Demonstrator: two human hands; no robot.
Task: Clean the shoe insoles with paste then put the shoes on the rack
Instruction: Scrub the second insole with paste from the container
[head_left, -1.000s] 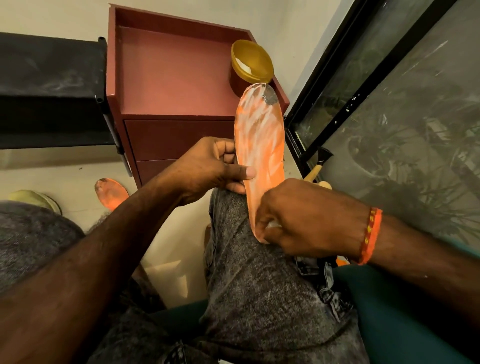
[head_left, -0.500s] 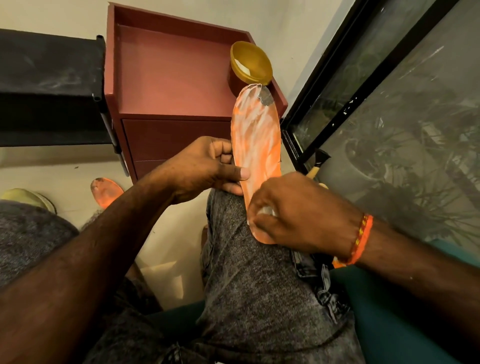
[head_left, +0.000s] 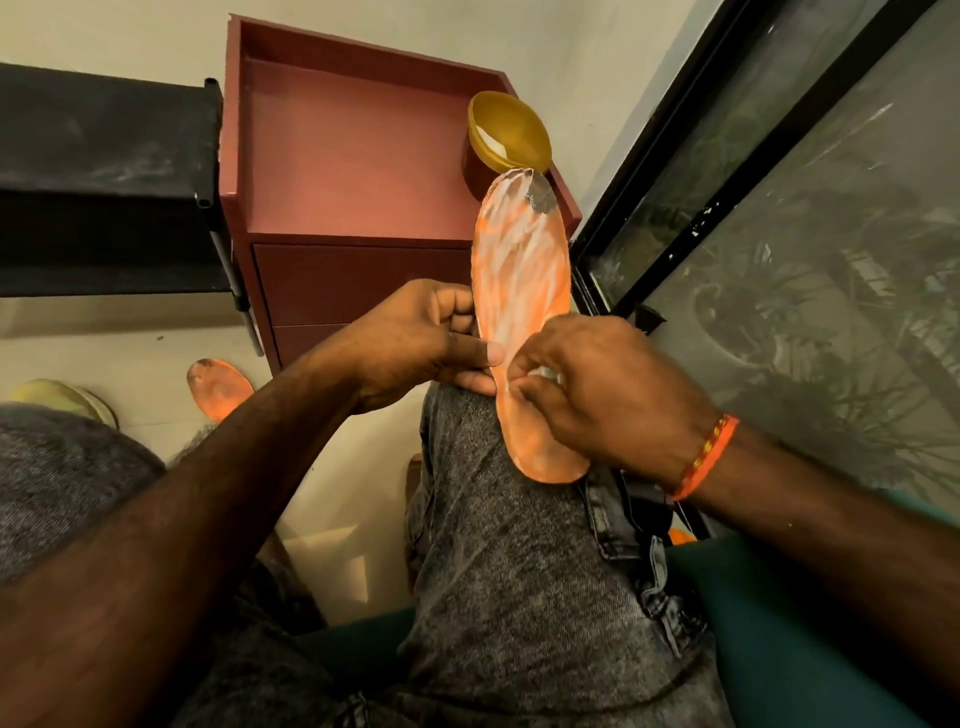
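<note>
Left hand pinches the orange insole on the knee; right hand, fingers closed on something white, should rub firmly toward the grimy far tip.

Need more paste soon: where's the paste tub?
Head view, upper centre: the yellow paste tub sits open on the red cabinet's back right corner, just beyond the held insole's tip.

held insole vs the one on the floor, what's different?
The held insole rests on the knee, gripped by the left hand and right hand; the floor insole lies untouched. The held insole is streaked with white paste; the floor insole shows none clearly. Both are orange with a dark toe patch.
</note>
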